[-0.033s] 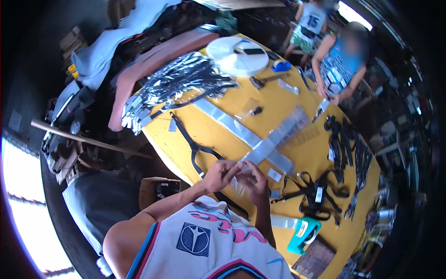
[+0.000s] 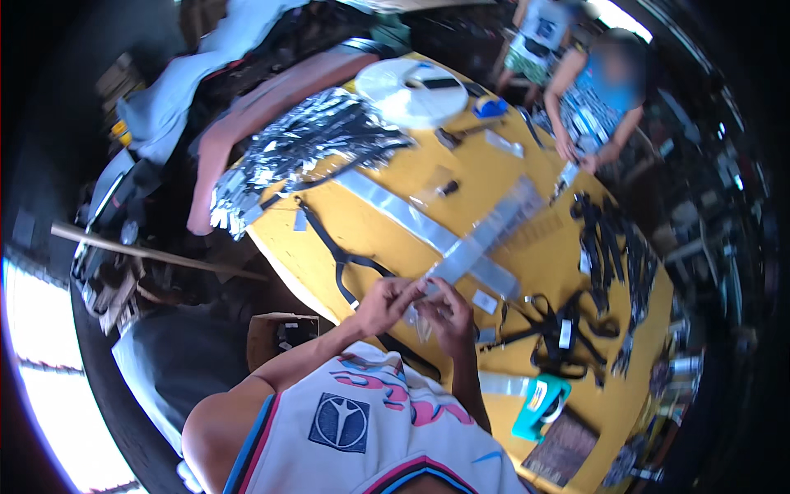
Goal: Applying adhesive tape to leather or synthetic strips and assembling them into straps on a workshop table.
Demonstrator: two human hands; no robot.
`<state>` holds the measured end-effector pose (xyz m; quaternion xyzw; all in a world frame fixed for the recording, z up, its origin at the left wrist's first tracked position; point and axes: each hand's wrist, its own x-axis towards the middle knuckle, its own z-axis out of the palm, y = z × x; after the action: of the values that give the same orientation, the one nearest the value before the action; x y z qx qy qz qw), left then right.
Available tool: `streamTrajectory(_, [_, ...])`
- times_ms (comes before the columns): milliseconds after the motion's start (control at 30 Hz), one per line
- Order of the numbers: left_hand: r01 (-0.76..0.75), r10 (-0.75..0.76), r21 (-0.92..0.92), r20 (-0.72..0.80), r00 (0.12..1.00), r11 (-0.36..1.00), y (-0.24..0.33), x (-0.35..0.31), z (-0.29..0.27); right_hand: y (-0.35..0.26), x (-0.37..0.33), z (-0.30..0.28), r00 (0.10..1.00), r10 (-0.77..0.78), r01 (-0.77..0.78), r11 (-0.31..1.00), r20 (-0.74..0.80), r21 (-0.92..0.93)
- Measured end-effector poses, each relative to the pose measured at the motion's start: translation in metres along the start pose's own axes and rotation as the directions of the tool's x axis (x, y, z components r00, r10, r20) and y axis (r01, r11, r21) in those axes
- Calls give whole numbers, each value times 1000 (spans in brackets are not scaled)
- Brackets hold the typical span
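Note:
A long clear plastic sleeve (image 2: 494,229) slants across the table away from me, its near end between my hands. My left hand (image 2: 385,305) pinches that end with thumb and forefinger. My right hand (image 2: 447,313) is closed at the same end, its fingertips close to the left ones. Loose clear plastic hangs below the fingers. Under the sleeve, crossing it, lies another long clear plastic strip (image 2: 395,207). A black Y-shaped strap (image 2: 339,253) rests left of my hands, and a tangle of black straps (image 2: 562,336) to their right.
The yellow table (image 2: 346,193) also bears a heap of plastic-wrapped black straps (image 2: 304,140), a large white reel (image 2: 411,92), a teal tape dispenser (image 2: 539,407) and more black straps (image 2: 613,255). Across it, a co-worker (image 2: 592,107) handles a small item. A wooden stick (image 2: 156,251) juts at left.
The whole view has shifted slightly. My right fingers have drawn closer together at the sleeve's end; the left hand keeps its pinch.

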<state>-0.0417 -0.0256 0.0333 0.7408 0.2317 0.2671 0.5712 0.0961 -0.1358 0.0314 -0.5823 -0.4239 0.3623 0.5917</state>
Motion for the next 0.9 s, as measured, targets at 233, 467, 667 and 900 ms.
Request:
streamTrajectory(233, [105, -83, -412, 70, 994, 905, 19, 3, -5, -19, 6, 5, 997, -74, 73, 994, 20, 82])
streamTrajectory(467, [-132, 109, -97, -214, 971, 986, 11, 9, -19, -15, 2, -7, 1000, -22, 21, 997, 12, 70])
streamTrajectory(667, [-146, 135, 17, -499, 856, 989, 10, 30, -121, 10, -26, -61, 994, 99, -101, 994, 51, 43])
streamTrajectory(900, [-108, 187, 159, -664, 724, 981, 3, 29, -202, 23, -54, -97, 968, 229, -215, 968, -103, 131])
